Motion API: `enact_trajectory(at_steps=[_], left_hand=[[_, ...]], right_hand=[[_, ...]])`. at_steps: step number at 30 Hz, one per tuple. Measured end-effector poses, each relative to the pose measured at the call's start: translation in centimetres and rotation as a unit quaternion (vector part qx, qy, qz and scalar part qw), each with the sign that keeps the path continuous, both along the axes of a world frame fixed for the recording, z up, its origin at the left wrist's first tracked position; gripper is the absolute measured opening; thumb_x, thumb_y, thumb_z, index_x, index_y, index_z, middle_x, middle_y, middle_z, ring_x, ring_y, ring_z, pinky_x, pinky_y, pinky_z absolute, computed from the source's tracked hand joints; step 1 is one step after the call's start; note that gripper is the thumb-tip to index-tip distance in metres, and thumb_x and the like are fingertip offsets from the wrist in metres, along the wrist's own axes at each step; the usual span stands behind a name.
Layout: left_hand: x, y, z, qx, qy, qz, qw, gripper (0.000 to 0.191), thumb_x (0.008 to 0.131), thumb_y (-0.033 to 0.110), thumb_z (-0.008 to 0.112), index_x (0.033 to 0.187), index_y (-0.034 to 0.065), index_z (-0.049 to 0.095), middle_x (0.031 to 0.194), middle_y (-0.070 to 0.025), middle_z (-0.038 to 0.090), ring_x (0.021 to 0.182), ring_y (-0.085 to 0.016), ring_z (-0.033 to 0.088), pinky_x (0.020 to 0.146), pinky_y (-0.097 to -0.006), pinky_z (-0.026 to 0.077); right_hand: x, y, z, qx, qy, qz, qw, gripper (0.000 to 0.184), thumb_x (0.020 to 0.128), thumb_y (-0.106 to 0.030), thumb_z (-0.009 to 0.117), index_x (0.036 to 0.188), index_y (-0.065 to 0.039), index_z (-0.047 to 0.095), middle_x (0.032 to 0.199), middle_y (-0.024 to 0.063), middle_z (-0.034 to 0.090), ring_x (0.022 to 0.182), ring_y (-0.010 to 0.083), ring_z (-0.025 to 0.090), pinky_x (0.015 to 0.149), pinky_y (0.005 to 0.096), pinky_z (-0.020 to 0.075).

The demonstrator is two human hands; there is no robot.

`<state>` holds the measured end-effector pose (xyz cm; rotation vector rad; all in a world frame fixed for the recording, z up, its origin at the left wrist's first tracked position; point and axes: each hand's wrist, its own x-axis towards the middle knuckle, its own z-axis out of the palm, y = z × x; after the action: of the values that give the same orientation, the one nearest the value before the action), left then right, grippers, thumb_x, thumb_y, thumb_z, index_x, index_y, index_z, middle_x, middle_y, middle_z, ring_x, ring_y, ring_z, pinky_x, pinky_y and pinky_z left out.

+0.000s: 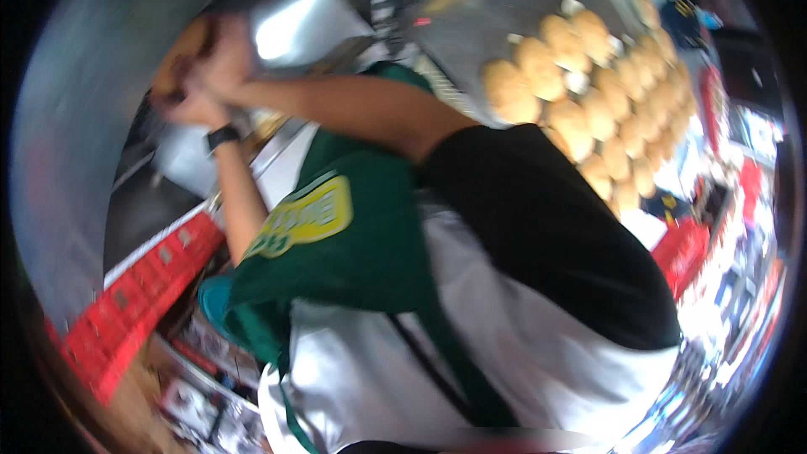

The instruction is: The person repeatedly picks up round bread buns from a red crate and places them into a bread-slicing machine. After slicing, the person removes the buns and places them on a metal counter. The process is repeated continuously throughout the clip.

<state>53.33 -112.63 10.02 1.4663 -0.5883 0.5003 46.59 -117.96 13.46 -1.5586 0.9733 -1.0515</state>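
Note:
Motion blur smears both hands, which meet at the upper left. My left hand [198, 107], with a dark watch [223, 137] on its wrist, appears curled around the lower side of a tan, rounded item [178, 53], possibly a bread bun. Reaching across from the black sleeve, my right hand [227, 66] lies against or over that item. Its fingers are too smeared to tell whether they grip. A large group of tan, rounded bun-like pieces [570, 126] is spread on a grey metal counter [479, 25], with small white bits among them.
A bright metal sheet or tray [315, 19] lies beyond my hands. The large grey metal surface [69, 107] curves along the left. Below it runs a red panel [139, 296]. My green apron [353, 239] hangs close under my forearms. Red items [684, 252] stand at the right.

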Motion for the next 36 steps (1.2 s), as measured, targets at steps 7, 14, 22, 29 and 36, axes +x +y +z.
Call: enact_trajectory(at_steps=[7,14,22,29,36], left_hand=[[1.0,0.5,-0.4,0.125,0.008,0.144,0.982,0.064,0.081,0.039,0.081,0.116,-0.0102,0.059,0.107,-0.0257,0.063,0.098,-0.035,0.064,0.086,-0.0456,0.052],[-0.3,0.4,-0.5,0.2,-0.013,0.215,0.956,0.071,0.083,0.041,0.078,0.123,-0.0113,0.051,0.113,-0.029,0.058,0.103,-0.039,0.061,0.088,-0.05,0.051],[-2.4,-0.3,1.2,0.09,0.121,0.101,0.983,0.067,0.082,0.026,0.08,0.122,-0.012,0.042,0.119,-0.0289,0.054,0.104,-0.033,0.062,0.089,-0.0463,0.055],[-1.7,-0.9,0.6,0.101,0.027,0.139,0.985,0.076,0.081,0.039,0.08,0.126,-0.009,0.042,0.119,-0.0261,0.051,0.107,-0.037,0.057,0.089,-0.0506,0.05],[1.2,-1.2,-3.6,0.182,-0.108,0.267,0.94,0.084,0.076,0.052,0.08,0.126,-0.0055,0.044,0.113,-0.0221,0.05,0.105,-0.038,0.053,0.087,-0.0492,0.047]], right_hand=[[0.4,0.5,0.2,-0.001,-0.058,-0.023,0.998,0.074,0.057,-0.029,0.082,0.121,0.0,0.058,0.118,0.0198,0.054,0.114,0.0395,0.05,0.102,0.0454,0.0411],[-1.6,-0.6,0.0,-0.034,-0.031,0.032,0.998,0.07,0.059,-0.029,0.081,0.118,0.001,0.06,0.118,0.0191,0.056,0.112,0.039,0.052,0.101,0.0454,0.0421],[-0.3,-0.8,1.1,0.056,-0.044,0.013,0.997,0.062,0.063,-0.029,0.082,0.112,0.001,0.06,0.111,0.0177,0.058,0.112,0.0368,0.054,0.098,0.0448,0.0446],[-0.7,-0.8,1.2,0.056,-0.044,0.015,0.997,0.058,0.064,-0.03,0.082,0.111,-0.001,0.063,0.112,0.0171,0.06,0.112,0.0357,0.055,0.099,0.0434,0.0442],[-1.0,-0.8,0.9,0.016,-0.044,-0.005,0.999,0.054,0.064,-0.028,0.081,0.11,-0.002,0.068,0.11,0.017,0.063,0.107,0.0366,0.058,0.093,0.0415,0.0482]])
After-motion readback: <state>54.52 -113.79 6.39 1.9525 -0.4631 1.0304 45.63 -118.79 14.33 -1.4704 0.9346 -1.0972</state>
